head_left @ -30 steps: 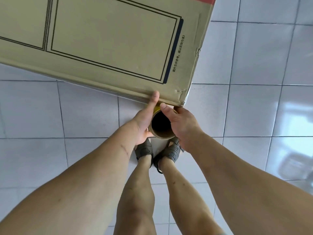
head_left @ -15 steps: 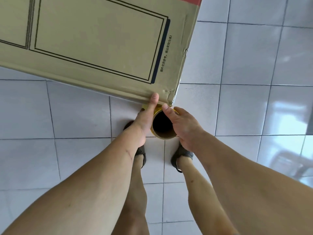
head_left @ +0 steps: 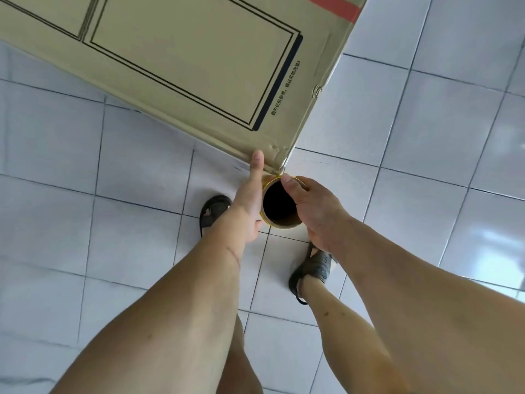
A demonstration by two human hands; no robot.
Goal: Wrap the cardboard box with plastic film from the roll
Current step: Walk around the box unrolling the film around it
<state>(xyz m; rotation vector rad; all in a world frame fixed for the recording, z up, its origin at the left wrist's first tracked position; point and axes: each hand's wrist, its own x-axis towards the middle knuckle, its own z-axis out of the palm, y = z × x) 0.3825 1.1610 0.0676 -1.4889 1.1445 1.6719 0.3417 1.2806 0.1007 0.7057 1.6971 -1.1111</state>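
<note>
Cardboard, tan and printed with black rectangular outlines, fills the upper left of the view – this is the cardboard box (head_left: 193,66), a large one standing on the floor, with a red stripe near its top right edge and a small line of printed text beside a dark bar. Its nearest lower corner is creased and dented, and that corner sits just above the roll (head_left: 279,204).

Seen end-on, the roll shows as a brown cardboard tube with a dark hollow centre and a thin yellowish rim. It is held between both hands, right below the box corner and almost touching it.

The left hand (head_left: 247,206) grips the roll's left side, its palm against the tube and its thumb stretched straight up so the tip presses on the bottom edge of the box. The right hand (head_left: 315,209) has its fingers curled round the right side of the roll, with the thumb laid over the top rim. Whether any film runs from roll to box cannot be made out.

Below the bare forearms are two bare legs – feet in dark sandals (head_left: 213,211), set apart on the floor (head_left: 426,137). It is laid with pale grey-white glossy tiles with dark grout lines, and bright light reflects off them at the right.
</note>
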